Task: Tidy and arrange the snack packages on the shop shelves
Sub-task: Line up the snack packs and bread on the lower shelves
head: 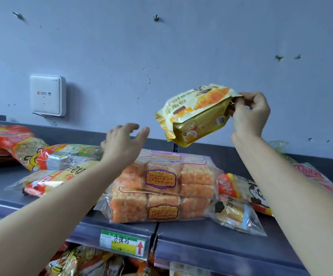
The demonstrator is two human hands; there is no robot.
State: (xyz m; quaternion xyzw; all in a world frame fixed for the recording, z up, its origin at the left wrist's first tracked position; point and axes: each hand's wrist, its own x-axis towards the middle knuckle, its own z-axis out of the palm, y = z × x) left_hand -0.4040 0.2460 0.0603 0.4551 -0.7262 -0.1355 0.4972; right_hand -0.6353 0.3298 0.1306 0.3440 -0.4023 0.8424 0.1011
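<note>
Up above the shelf (201, 234), my right grip (249, 116) pinches the end seam of the yellow pastry bag (195, 114) in mid-air, while my left grip (121, 146) hovers open, below and left of it, over the stacked orange cake packs (161, 186).

Price tag (123, 244) on the shelf edge (211, 253): handwritten 沙琪玛, red arrow pointing up. Wall box (47, 95) shows two tiny red logos, unreadable. Orange packs (160, 178) carry purple-framed characters, too stylised to read. Yellow pack (197, 114): print illegible.
</note>
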